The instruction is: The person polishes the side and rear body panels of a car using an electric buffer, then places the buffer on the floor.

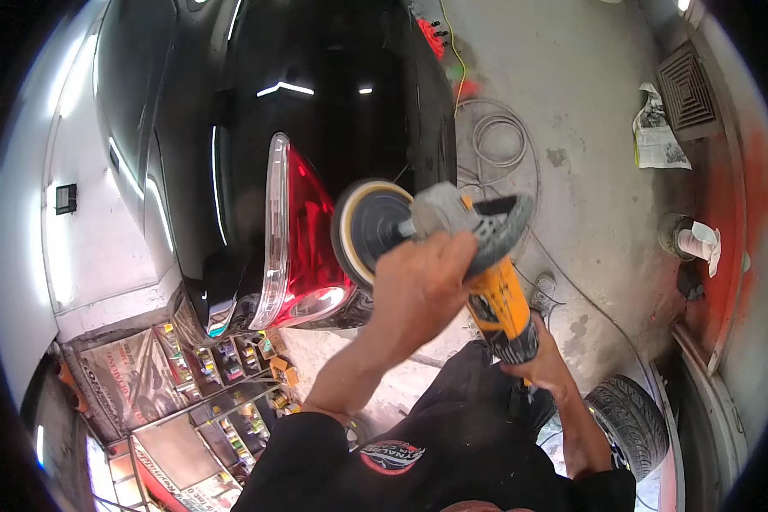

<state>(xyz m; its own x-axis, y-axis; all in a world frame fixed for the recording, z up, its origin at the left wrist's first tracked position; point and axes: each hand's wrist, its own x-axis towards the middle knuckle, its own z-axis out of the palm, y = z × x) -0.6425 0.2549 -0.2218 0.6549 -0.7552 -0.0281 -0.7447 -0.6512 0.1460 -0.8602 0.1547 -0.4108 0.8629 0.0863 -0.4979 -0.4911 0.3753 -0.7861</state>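
A yellow and grey power polisher [497, 300] is held in both hands. My left hand [427, 277] is wrapped round its front, near the grey head and the black loop handle. Lower down, my right hand [538, 357] grips the dark rear end of its body. The round pad [371, 229] of the polisher faces a glossy black car [316, 111], close beside the red and clear tail light [309, 235]. Whether the pad touches the paint I cannot tell.
A coiled hose [499, 141] and cables lie on the concrete floor [572, 205]. Newspaper [660, 141] and a floor grate [689, 90] are at the right. A tire [627, 422] stands at lower right. Shelves of bottles [230, 358] are at lower left.
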